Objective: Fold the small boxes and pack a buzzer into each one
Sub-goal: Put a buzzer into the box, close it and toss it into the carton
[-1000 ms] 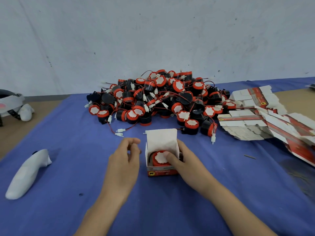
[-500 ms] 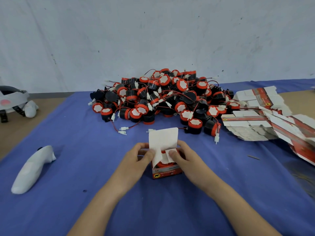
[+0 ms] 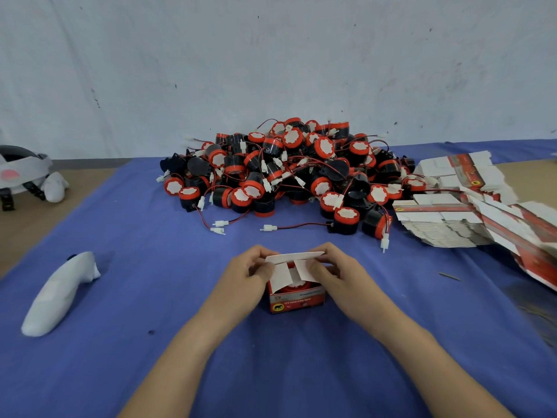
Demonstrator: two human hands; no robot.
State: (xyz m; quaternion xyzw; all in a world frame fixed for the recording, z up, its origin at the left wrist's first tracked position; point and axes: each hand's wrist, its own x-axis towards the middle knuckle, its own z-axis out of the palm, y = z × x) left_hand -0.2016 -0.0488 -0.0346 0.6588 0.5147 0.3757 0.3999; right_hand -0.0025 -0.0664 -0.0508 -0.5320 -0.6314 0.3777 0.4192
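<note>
A small red and white box (image 3: 297,301) stands on the blue cloth (image 3: 150,372) in front of me, with a red-topped buzzer (image 3: 297,287) showing inside it. My left hand (image 3: 244,277) grips the box's left side, its fingers curled on the left flap. My right hand (image 3: 339,274) grips the right side and presses the right flap inward. The white top lid (image 3: 294,256) leans forward over both flaps. Behind lies a big heap of black and red buzzers (image 3: 289,170) with red wires and white plugs.
Stacks of flat unfolded boxes (image 3: 470,212) lie at the right. A white controller (image 3: 57,294) rests on the cloth at the left. A white headset (image 3: 21,173) sits on the brown table at the far left. A grey wall stands behind.
My left hand came onto the box. Both side flaps went down over the buzzer, and the upright lid tipped forward over them.
</note>
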